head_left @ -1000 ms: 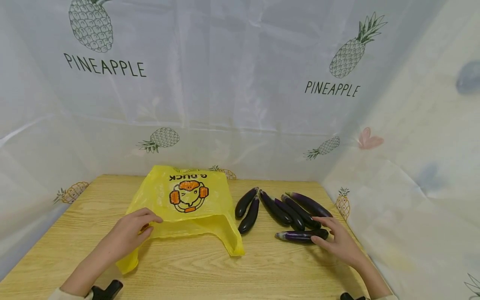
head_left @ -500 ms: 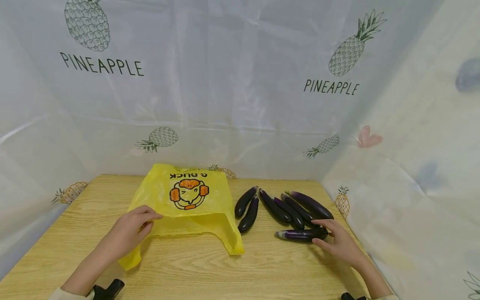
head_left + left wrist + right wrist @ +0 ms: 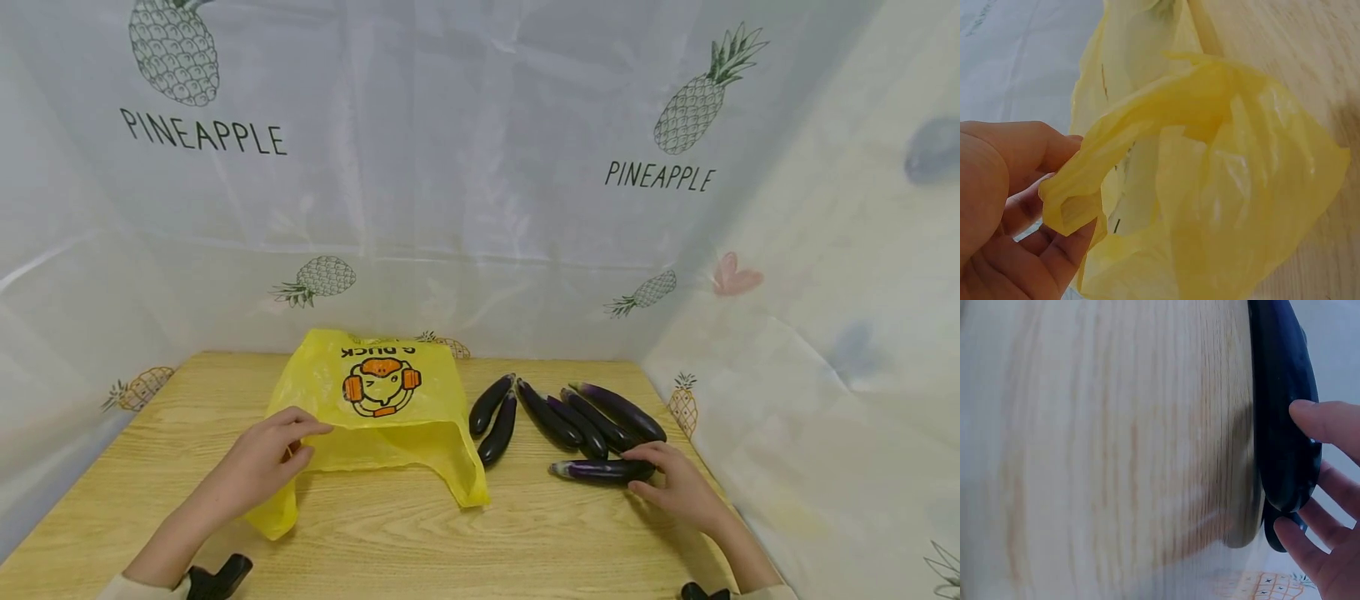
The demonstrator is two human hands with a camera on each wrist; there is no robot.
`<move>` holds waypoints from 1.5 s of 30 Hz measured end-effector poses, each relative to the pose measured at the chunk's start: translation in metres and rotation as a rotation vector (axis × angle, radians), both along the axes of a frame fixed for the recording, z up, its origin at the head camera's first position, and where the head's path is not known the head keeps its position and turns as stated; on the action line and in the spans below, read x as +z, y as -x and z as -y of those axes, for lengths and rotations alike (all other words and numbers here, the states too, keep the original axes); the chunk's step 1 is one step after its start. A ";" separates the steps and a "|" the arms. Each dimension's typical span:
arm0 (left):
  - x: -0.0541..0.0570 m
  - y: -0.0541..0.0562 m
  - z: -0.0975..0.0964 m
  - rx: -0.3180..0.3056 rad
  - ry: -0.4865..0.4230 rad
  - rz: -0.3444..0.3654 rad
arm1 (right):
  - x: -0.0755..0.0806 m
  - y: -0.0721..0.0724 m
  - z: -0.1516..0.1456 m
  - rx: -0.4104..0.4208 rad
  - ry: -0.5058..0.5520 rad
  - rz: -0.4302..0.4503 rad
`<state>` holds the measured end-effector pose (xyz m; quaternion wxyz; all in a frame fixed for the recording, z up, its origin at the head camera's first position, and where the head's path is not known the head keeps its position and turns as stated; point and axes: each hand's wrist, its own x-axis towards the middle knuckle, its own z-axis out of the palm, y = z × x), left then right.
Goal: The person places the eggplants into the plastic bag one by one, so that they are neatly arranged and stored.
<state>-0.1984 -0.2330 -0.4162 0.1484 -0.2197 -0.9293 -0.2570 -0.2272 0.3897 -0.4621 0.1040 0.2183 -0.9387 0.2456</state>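
Observation:
A yellow plastic bag [image 3: 420,392] with an upside-down duck print lies on the left of the table, its mouth facing me and gaping a little. My left hand [image 3: 266,454] pinches the near left edge of the mouth. In the left wrist view the thin film of the bag [image 3: 1235,187] passes between thumb and fingers, with the handle loop hanging loose. On the right, an eggplant [image 3: 592,471] lies crosswise in front of the others. My right hand [image 3: 682,487] holds its rounded end, the thumb [image 3: 1307,419] on one side and fingers on the other.
Several more eggplants [image 3: 551,417] lie behind, between the bag and the table's right edge. Two of them [image 3: 498,429] sit close beside the bag. Pineapple-print sheeting [image 3: 480,208] walls the wooden table [image 3: 450,550] at the back and sides.
My left hand has shifted slightly right, and the bag's left handle has swung right with it. The right hand's fingers have drawn in a little on the eggplant, which stays in place.

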 end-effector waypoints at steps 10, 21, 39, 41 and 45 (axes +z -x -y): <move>0.008 0.005 -0.001 -0.011 -0.060 0.016 | 0.005 0.001 -0.004 0.070 0.052 0.123; 0.010 0.010 0.000 -0.039 -0.107 0.035 | 0.015 0.003 -0.001 0.092 -0.084 0.169; 0.022 0.014 -0.002 -0.080 -0.173 0.053 | 0.022 -0.003 0.005 0.186 -0.102 0.268; 0.023 0.014 -0.003 -0.081 -0.177 0.054 | 0.022 -0.004 0.005 0.187 -0.097 0.257; 0.025 0.015 -0.005 -0.085 -0.186 0.057 | 0.020 -0.006 0.005 0.189 -0.090 0.231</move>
